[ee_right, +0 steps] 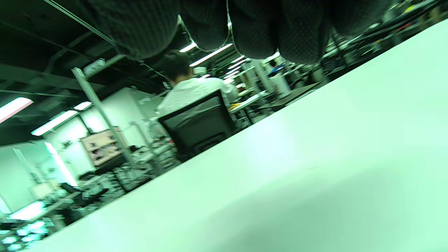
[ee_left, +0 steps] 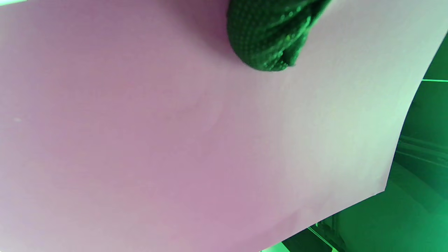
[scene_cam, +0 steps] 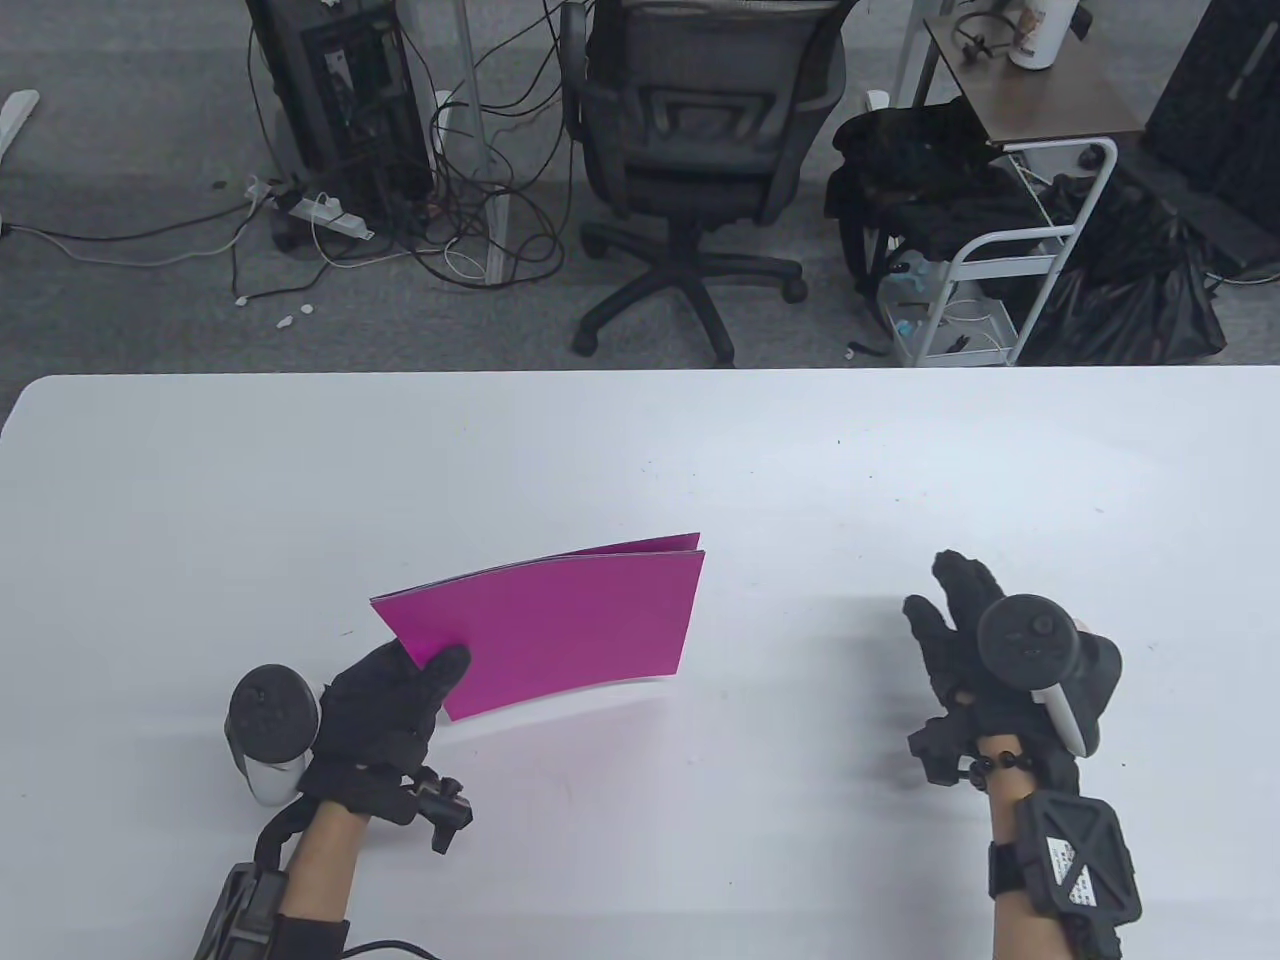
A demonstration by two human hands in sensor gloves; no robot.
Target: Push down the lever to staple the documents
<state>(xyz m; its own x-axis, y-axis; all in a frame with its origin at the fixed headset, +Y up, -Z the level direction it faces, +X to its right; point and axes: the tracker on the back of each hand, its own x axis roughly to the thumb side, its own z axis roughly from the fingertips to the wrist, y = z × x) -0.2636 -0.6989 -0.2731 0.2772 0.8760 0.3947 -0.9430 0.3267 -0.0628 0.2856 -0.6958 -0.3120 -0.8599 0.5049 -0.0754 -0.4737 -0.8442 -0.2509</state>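
Observation:
A magenta stack of paper sheets [scene_cam: 560, 625] is held above the white table [scene_cam: 640, 450], bowed upward in the middle. My left hand [scene_cam: 395, 700] pinches its near left corner, thumb on top. In the left wrist view the sheet [ee_left: 175, 140] fills the frame with one gloved fingertip [ee_left: 269, 38] on it. My right hand [scene_cam: 985, 640] is at the table's right, empty, fingers extended; its fingers [ee_right: 255, 28] hang over the bare table in the right wrist view. No stapler is in view.
Beyond the table's far edge stand an office chair [scene_cam: 690, 170], a computer tower with cables [scene_cam: 340, 100] and a white cart with black bags [scene_cam: 1010, 250].

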